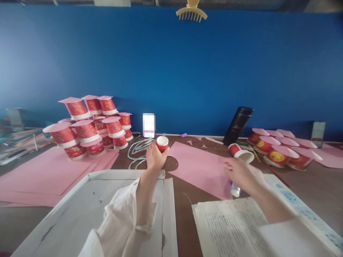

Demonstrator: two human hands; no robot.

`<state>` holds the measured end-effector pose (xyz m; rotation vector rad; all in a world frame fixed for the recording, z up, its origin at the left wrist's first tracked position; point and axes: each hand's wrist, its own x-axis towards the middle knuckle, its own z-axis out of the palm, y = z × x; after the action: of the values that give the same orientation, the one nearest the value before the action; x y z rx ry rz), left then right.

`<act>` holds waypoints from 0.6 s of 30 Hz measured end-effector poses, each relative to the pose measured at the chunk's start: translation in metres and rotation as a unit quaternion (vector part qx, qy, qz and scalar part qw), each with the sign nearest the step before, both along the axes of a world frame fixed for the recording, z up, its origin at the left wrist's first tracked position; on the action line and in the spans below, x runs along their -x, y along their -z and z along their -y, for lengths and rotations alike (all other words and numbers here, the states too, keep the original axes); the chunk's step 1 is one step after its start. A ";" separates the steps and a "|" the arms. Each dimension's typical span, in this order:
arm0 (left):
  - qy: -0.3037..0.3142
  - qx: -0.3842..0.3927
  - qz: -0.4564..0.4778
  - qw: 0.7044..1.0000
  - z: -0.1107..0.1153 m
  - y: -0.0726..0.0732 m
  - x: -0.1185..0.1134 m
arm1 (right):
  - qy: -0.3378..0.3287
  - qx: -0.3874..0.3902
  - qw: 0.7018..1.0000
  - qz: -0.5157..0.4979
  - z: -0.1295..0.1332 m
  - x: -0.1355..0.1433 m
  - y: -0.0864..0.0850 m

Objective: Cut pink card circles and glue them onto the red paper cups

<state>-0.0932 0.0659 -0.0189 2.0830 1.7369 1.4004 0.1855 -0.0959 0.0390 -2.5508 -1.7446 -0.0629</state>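
My left hand (155, 156) is closed around a red paper cup (162, 144) with a white rim, its mouth facing up. Just right of it lies a pink paper sheet (199, 164) with a round bite cut from its left edge. Over that sheet's right end is my right hand (242, 173), its fingers bent and somewhat blurred; whether they grip anything is unclear. Partly hidden below this hand is a purple-and-white tube (235, 190), perhaps a glue stick. Behind the hand another red paper cup (241, 153) lies tipped on its side.
Stacked red cups with pink paper lids (85, 131) stand at left beside pink sheets (32, 178). More lidded cups (278, 155) sit at right. A black bottle (238, 125), a phone (149, 125), a pale cable (134, 151), a white board (75, 214) and a printed booklet (227, 228) surround the hands.
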 end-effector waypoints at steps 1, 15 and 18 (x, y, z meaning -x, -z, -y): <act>0.002 0.001 -0.001 1.000 0.000 0.000 0.000 | -0.046 0.020 0.999 0.017 -0.009 0.014 0.000; 0.017 0.023 0.013 1.000 -0.004 0.000 0.000 | -0.170 0.115 0.978 0.041 -0.073 0.033 0.005; 0.018 0.033 0.017 0.999 -0.002 -0.002 -0.001 | -0.147 0.115 0.982 0.022 -0.083 0.010 -0.006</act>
<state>-0.0927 0.0681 -0.0171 2.0345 1.7003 1.3411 0.1754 -0.0129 0.0453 -2.4159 -2.2458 0.1017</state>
